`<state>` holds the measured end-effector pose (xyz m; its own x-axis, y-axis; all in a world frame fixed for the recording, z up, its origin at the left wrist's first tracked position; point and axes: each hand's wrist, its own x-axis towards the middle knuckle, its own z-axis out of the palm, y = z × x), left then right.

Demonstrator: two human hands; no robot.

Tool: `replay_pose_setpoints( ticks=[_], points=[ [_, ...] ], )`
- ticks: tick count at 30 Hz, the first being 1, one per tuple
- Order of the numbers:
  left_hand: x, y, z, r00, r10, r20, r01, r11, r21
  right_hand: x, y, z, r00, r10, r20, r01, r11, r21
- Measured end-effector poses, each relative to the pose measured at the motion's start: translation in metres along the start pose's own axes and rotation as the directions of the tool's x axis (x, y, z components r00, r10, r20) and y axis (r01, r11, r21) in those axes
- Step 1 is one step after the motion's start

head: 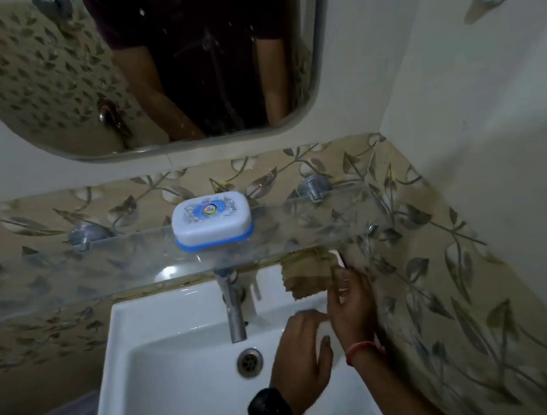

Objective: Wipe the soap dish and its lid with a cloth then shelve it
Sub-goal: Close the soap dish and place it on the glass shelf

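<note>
- White oval plastic soap dish with a blue base rim and printed lid (212, 224): closed, lid on, upright on the clear glass wall shelf (302, 231), about mid-shelf and near its front edge, directly above the tap.
- Glass shelf held by 2 round metal brackets against leaf-patterned beige tiles; left bracket (84, 235), right bracket (314, 186).
- Tan cloth with a ragged edge (308, 279): lies at the far-right corner of the white ceramic wash basin (180, 356), partly under the shelf edge, well apart from the soap dish.
- Right hand (351, 308): at the basin's right rim, fingers raised toward the cloth's near edge, touching or just beside it. Cannot tell whether it is gripping the cloth; image is motion-blurred here. Red thread band on the wrist.
- Left hand (298, 352): over the basin's right side, fingers curled, just beside the right hand. Nothing visibly held; grip state cannot be told. Black watch on the wrist.
- Chrome pillar tap (234, 308) stands at the basin's far centre; round metal drain (249, 362) near it.
- Rounded wall mirror (43, 80) above the shelf.
</note>
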<state>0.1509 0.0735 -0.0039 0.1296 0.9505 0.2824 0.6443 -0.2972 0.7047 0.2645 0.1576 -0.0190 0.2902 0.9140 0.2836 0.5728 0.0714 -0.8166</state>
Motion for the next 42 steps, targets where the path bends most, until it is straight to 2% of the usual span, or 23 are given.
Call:
replay_pose_setpoints(
  ticks=[3,5,8,10,13,17,22,26,27,29,31,33,34,37,40,42],
  points=[
    [0.032,-0.019,0.02,0.957,-0.291,-0.016,0.291,0.956,-0.03,0.019,0.032,0.015,0.984,0.116,0.135,-0.098,0.986,-0.136],
    [0.06,-0.031,0.022,0.891,-0.453,-0.025,0.448,0.887,-0.115,0.035,0.045,0.024,0.976,0.11,0.189,-0.076,0.981,-0.179],
    [0.094,-0.044,0.018,0.795,-0.606,-0.005,0.579,0.763,-0.288,0.057,0.057,0.037,0.964,0.05,0.261,0.014,0.971,-0.24],
    [0.104,-0.051,0.019,0.759,-0.649,0.048,0.625,0.707,-0.33,0.07,0.061,0.045,0.953,0.024,0.303,0.07,0.953,-0.294],
    [0.104,-0.061,0.027,0.795,-0.604,0.057,0.598,0.764,-0.243,0.08,0.062,0.055,0.934,0.019,0.356,0.112,0.932,-0.346],
    [0.098,-0.065,0.031,0.827,-0.56,0.043,0.555,0.802,-0.22,0.082,0.059,0.059,0.946,-0.007,0.325,0.132,0.921,-0.366],
    [0.093,-0.056,0.017,0.851,-0.524,0.02,0.503,0.805,-0.315,0.071,0.049,0.044,0.934,-0.075,0.349,0.138,0.977,-0.16],
    [0.081,-0.043,0.001,0.902,-0.418,-0.104,0.35,0.852,-0.39,0.051,0.035,0.018,0.882,-0.153,0.446,0.132,0.988,0.078],
    [0.075,-0.041,-0.003,0.921,-0.378,-0.09,0.318,0.868,-0.382,0.045,0.031,0.011,0.866,-0.16,0.474,0.114,0.986,0.124],
    [0.063,-0.041,-0.013,0.948,-0.316,0.039,0.311,0.894,-0.323,0.037,0.019,-0.004,0.832,-0.185,0.523,0.099,0.977,0.188],
    [0.053,-0.04,-0.025,0.952,-0.273,0.138,0.296,0.936,-0.192,0.032,0.003,-0.018,0.805,-0.195,0.561,0.082,0.972,0.22],
    [0.045,-0.035,-0.041,0.951,-0.26,0.165,0.281,0.952,-0.122,0.027,-0.015,-0.03,0.787,-0.223,0.576,0.086,0.963,0.255],
    [0.04,-0.032,-0.05,0.947,-0.268,0.178,0.294,0.945,-0.145,0.024,-0.023,-0.035,0.777,-0.237,0.582,0.089,0.958,0.272],
    [0.019,-0.025,-0.077,0.917,-0.324,0.234,0.39,0.854,-0.344,0.012,-0.048,-0.047,0.768,-0.221,0.601,0.018,0.946,0.324],
    [-0.011,-0.023,-0.105,0.861,-0.426,0.279,0.499,0.596,-0.629,-0.003,-0.074,-0.052,0.753,-0.142,0.643,-0.163,0.906,0.391],
    [-0.029,-0.021,-0.122,0.842,-0.466,0.271,0.491,0.457,-0.742,-0.02,-0.094,-0.05,0.714,-0.054,0.698,-0.332,0.852,0.405]
  ],
)
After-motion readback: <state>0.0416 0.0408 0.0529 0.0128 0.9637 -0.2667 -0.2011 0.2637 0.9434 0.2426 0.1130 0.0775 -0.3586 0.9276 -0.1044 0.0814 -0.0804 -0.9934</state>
